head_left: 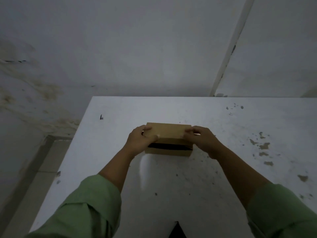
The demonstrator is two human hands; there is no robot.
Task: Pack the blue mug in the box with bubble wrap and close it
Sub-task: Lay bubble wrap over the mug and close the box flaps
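Observation:
A small brown cardboard box stands in the middle of the white table. Its lid flap lies almost flat over the top, and a dark gap shows along the near front edge. My left hand grips the box's left end, with the thumb on the lid. My right hand holds the right end, fingertips pressing on the lid. The blue mug and the bubble wrap are hidden from view.
The table's left edge runs diagonally at the left, with floor beyond it. A grey wall rises right behind the far edge. Chipped, stained patches mark the table's right side. Green sleeves cover both forearms.

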